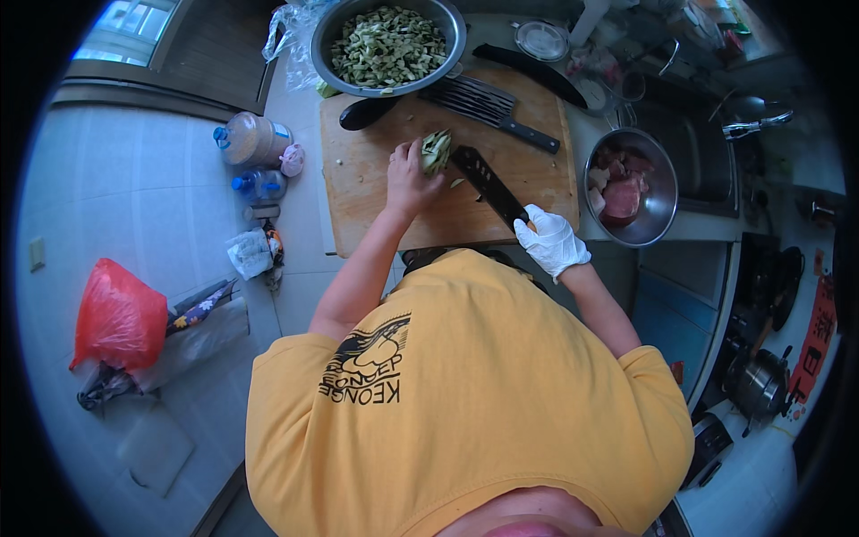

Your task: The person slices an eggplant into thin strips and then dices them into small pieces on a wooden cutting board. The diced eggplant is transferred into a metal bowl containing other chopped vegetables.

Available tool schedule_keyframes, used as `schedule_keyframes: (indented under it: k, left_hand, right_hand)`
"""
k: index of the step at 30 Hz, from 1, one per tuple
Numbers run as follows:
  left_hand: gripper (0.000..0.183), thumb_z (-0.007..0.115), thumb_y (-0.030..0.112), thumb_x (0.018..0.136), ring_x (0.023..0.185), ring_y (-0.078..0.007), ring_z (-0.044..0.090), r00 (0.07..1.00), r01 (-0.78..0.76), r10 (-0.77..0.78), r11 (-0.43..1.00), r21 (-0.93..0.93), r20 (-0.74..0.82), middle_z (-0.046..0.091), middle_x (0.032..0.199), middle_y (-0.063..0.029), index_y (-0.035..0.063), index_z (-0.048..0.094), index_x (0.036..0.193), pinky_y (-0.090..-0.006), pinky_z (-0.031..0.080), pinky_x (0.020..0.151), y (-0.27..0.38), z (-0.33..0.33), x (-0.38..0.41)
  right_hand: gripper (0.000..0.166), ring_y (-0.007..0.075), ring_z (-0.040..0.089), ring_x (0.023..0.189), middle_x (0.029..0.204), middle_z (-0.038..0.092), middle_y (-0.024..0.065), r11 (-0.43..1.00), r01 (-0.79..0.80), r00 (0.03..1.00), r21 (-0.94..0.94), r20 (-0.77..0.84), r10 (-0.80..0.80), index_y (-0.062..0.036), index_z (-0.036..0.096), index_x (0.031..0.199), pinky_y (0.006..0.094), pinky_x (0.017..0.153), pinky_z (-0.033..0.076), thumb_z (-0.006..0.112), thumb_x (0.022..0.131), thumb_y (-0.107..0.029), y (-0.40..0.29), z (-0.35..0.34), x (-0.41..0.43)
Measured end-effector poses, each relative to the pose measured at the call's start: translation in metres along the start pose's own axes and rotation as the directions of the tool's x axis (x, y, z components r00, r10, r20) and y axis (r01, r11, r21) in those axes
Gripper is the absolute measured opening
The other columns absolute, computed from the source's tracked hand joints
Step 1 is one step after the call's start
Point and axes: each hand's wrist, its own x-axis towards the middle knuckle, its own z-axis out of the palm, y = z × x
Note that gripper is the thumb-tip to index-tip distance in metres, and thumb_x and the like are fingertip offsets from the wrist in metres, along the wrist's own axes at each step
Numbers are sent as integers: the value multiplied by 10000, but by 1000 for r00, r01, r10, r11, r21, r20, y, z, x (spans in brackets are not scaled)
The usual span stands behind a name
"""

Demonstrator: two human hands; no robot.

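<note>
My bare left hand (412, 176) holds a bundle of cut eggplant strips (437, 153) on the wooden cutting board (376, 215). My right hand (551, 240), in a white glove, grips the handle of a dark-bladed kitchen knife (493, 184). The blade points up and left, its tip just right of the strips, and bits of vegetable cling to it. A second knife, a cleaver (480, 104) with a black handle, lies across the back of the board. A dark eggplant (366, 113) rests at the board's back left, partly under the rim of a metal basin (456, 50).
Diced eggplant (389, 50) fills the basin. A long dark eggplant (533, 70) lies along the board's back right edge. Raw meat (623, 198) sits in a steel bowl (664, 221) at right, beside the sink (704, 148). Plastic jugs (255, 141) stand at left.
</note>
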Motion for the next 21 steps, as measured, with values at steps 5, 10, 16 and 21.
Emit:
schedule_keyframes:
  k: [5,10,16,21]
  left_hand:
    - [699,763,360,704,1099,-366,495,1000,14,-16,990,139,11,515,1189,-192,29,485,1253,-440,420,923,24,-2,-2]
    - [614,738,330,744,1099,-333,497,978,-196,188,976,91,84,534,1172,-139,41,495,1228,-429,422,905,7,4,-5]
    - [583,717,340,770,1085,-338,510,978,-203,196,972,118,71,546,1170,-144,36,508,1221,-423,430,917,4,8,-6]
    - [601,712,358,774,1100,-340,507,975,-220,214,968,123,59,544,1189,-149,26,507,1232,-426,424,935,6,4,-6]
  right_hand:
    - [209,424,605,704,717,616,215,997,-72,990,34,-120,76,-48,565,943,499,616,466,559,905,-254,-2,-3,4]
    - [204,420,611,719,759,624,224,999,-15,994,-31,-104,12,-37,545,931,507,632,473,541,910,-240,-19,-2,29]
    - [159,427,636,780,829,649,221,956,-33,999,-290,18,40,-30,538,929,494,692,520,486,901,-178,-27,14,56]
    - [192,444,625,792,831,639,254,961,53,998,-271,-16,-60,-29,530,946,521,712,505,465,911,-207,-10,41,84]
